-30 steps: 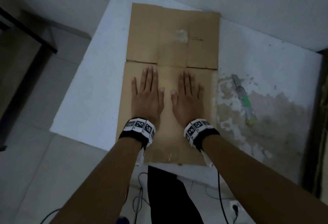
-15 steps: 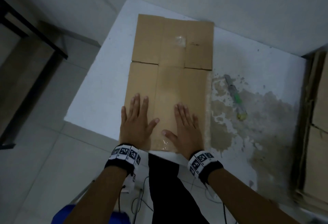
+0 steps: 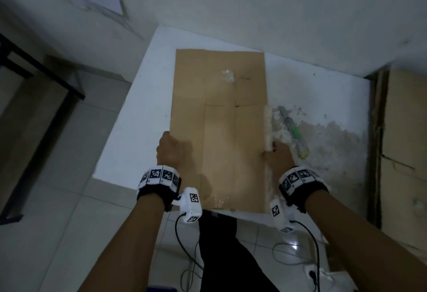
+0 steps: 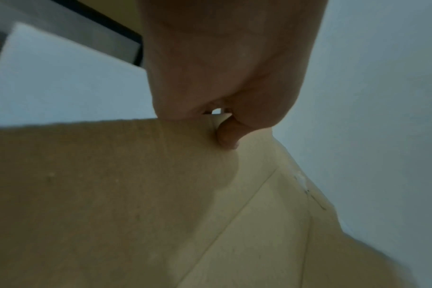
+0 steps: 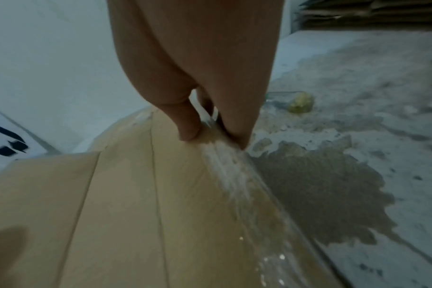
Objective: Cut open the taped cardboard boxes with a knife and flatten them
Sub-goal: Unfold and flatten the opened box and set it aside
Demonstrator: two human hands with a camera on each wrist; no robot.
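A flattened brown cardboard box (image 3: pixel 219 118) lies lengthwise on the white table (image 3: pixel 138 118). My left hand (image 3: pixel 171 150) grips its left edge, thumb on top and fingers curled under (image 4: pixel 225 134). My right hand (image 3: pixel 277 155) pinches the taped right edge (image 5: pixel 210 132), where clear tape with white residue runs along the board (image 5: pixel 229 175). The knife (image 3: pixel 293 129), with a green and clear handle, lies on the table just right of the box, beyond my right hand.
A stack of flattened cardboard (image 3: pixel 402 153) stands at the table's right. The table top at the right is worn to a grey-brown patch (image 3: pixel 335 153). A wall (image 3: pixel 254 14) backs the table. Cables (image 3: pixel 300 245) hang near my legs; a dark frame (image 3: pixel 34 72) stands at the left.
Both hands slid back along the box from flat on its middle, then moved out to its side edges and took hold of them. The camera view pulled back.
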